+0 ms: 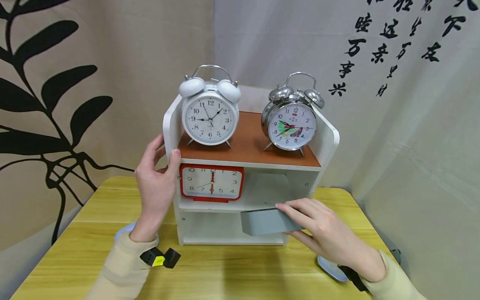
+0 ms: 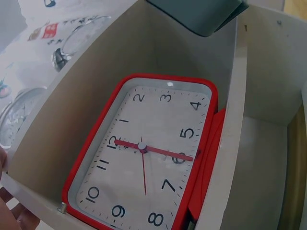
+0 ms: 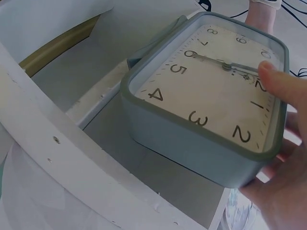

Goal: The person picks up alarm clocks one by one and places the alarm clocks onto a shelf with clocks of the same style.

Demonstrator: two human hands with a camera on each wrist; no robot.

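Note:
My right hand (image 1: 318,225) holds a grey-green rectangular clock (image 3: 206,129) by one end, thumb over its face and fingers behind. In the head view this clock (image 1: 268,221) is tilted in front of the middle shelf board, its face hidden. My left hand (image 1: 157,177) grips the left side panel of a small white shelf unit (image 1: 170,121), thumb at the front edge. A red rectangular clock (image 2: 144,153) stands in the left of the middle compartment, close to that hand. On the brown top sit a white twin-bell alarm clock (image 1: 211,118) and a silver one (image 1: 292,125).
The unit stands on a yellow wood-grain table (image 1: 210,271), before hanging cloth (image 1: 270,46) with printed leaves and characters. A light blue object (image 1: 331,268) lies by my right wrist; another bluish one (image 1: 127,229) shows behind my left wrist.

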